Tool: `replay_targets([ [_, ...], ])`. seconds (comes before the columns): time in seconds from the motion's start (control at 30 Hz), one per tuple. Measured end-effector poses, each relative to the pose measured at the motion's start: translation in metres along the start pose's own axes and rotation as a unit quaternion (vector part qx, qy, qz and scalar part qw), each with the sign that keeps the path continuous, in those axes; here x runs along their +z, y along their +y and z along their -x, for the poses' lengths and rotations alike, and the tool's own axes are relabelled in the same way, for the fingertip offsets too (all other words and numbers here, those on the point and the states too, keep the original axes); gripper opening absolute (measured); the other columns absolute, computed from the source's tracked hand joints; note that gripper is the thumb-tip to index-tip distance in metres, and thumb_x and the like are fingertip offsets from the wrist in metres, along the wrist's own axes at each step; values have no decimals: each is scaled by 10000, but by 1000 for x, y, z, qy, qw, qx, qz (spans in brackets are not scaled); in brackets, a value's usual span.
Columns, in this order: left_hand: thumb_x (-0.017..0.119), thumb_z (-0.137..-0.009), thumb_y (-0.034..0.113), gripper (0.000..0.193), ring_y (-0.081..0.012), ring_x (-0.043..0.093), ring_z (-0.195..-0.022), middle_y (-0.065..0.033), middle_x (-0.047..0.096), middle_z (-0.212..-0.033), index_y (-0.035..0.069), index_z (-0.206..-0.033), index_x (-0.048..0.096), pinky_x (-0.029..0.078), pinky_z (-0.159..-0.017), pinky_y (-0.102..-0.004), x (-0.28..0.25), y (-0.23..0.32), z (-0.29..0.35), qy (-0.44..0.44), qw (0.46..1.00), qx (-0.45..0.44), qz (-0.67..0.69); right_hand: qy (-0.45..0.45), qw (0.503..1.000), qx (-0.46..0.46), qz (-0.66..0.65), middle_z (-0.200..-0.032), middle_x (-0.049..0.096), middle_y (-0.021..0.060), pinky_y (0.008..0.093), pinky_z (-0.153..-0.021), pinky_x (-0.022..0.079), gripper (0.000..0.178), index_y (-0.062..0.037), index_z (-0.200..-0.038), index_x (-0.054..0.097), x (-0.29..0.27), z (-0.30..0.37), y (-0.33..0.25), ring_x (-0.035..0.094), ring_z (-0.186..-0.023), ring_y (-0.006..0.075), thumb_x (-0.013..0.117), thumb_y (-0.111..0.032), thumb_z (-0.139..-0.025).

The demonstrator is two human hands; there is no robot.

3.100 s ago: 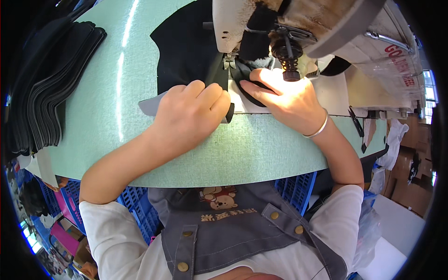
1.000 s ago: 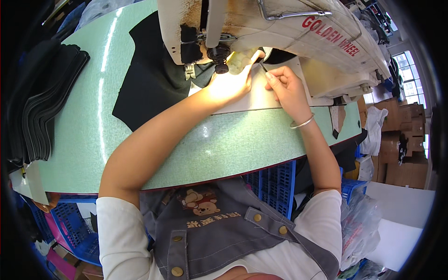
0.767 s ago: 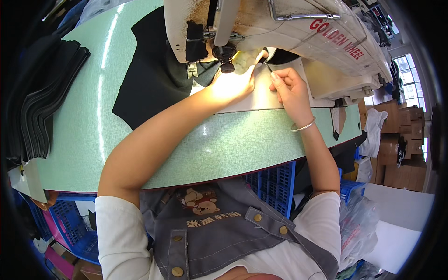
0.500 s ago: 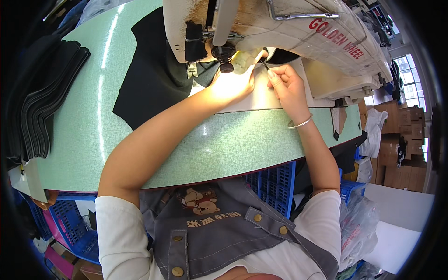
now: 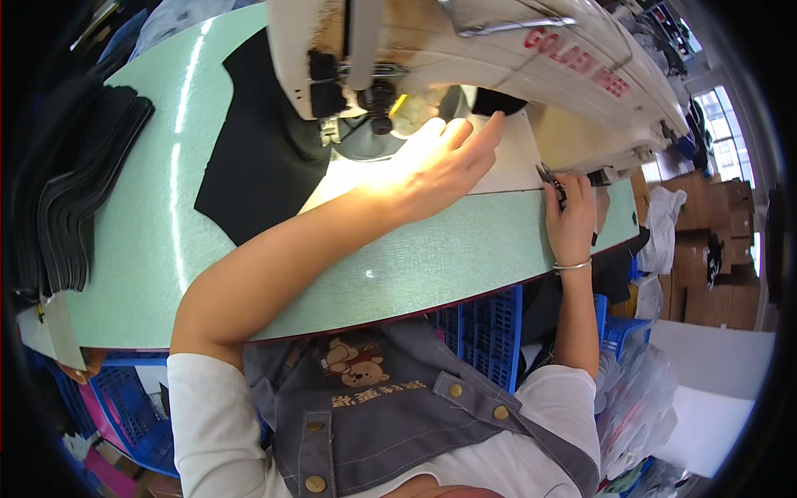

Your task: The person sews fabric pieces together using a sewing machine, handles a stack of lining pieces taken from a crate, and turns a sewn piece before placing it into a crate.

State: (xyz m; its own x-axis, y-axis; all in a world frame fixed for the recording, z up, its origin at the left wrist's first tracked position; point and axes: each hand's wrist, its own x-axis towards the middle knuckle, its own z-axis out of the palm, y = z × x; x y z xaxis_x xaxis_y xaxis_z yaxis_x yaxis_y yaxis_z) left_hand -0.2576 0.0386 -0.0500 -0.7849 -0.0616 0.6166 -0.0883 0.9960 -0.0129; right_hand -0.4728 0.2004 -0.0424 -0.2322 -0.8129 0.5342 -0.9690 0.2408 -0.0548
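Observation:
A white sewing machine [image 5: 498, 54] stands over the far side of the green table [image 5: 349, 274]. Black fabric [image 5: 257, 141] lies to the left of its needle area, partly beneath the machine head. My left hand [image 5: 444, 166] is over the white machine bed, right of the presser foot [image 5: 330, 133], fingers apart and holding nothing that I can see. Strong lamp light washes out part of it. My right hand [image 5: 571, 212] is at the bed's right edge, closed round a pair of thread snips [image 5: 554, 184] with the blades pointing away from me.
A stack of black cut pieces [image 5: 79, 191] lies at the table's left end. Blue plastic crates [image 5: 481, 332] stand below the front edge. To the right are plastic bags [image 5: 639, 407] and cardboard boxes [image 5: 706, 274].
My right hand has moved right and nearer, away from the left hand, and now shows the snips. My left hand has drawn back to the right from the needle area, its fingers spreading.

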Motion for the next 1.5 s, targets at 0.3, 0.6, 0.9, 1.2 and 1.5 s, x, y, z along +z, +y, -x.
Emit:
replay_targets([
  [0.3, 631, -714, 149, 185, -288, 526, -1159, -149, 659, -1059, 43, -835, 723, 358, -1058, -402, 12, -8, -42, -154, 929, -6, -337, 79, 991, 51, -98, -983, 657, 101, 388, -837, 452, 134, -36, -931, 702, 10, 34, 63, 571, -960, 307, 670, -26, -802],
  [0.6, 606, -696, 132, 318, -165, 505, -641, -7, 497, -640, 9, -986, 653, 416, -698, -295, -42, 84, 8, -14, 980, 199, 3, 88, 994, 51, -41, -982, 656, 98, 386, -835, 450, 181, -44, -972, 696, 14, 35, 58, 567, -929, 308, 642, -25, -800],
  [0.9, 636, -726, 77, 283, -187, 501, -752, -60, 522, -834, -5, -995, 669, 394, -641, -309, -112, 88, 102, -123, 986, -70, 86, 118, 975, -51, -180, -1072, 623, 166, 408, -882, 455, 335, -10, -1113, 640, 0, 43, -14, 572, -997, 346, 579, 38, -787],
  [1.2, 682, -887, 134, 381, -187, 615, -1079, -91, 654, -1152, 2, -1231, 586, 466, -965, -340, -139, 90, 171, 109, 467, -386, 788, -86, 715, -45, -693, -1363, 482, 168, 383, -1055, 343, 590, -31, -1416, 416, -11, -5, -136, 484, -1223, 257, 565, -303, -913],
  [1.5, 615, -931, 339, 589, -252, 595, -1136, -151, 548, -1301, 3, -1372, 415, 488, -968, -385, -138, 95, 190, 225, 298, -413, 831, -99, 780, -182, -591, -1171, 575, 108, 340, -960, 419, 264, -53, -1077, 637, 11, -12, -171, 546, -1091, 233, 632, -241, -890],
])
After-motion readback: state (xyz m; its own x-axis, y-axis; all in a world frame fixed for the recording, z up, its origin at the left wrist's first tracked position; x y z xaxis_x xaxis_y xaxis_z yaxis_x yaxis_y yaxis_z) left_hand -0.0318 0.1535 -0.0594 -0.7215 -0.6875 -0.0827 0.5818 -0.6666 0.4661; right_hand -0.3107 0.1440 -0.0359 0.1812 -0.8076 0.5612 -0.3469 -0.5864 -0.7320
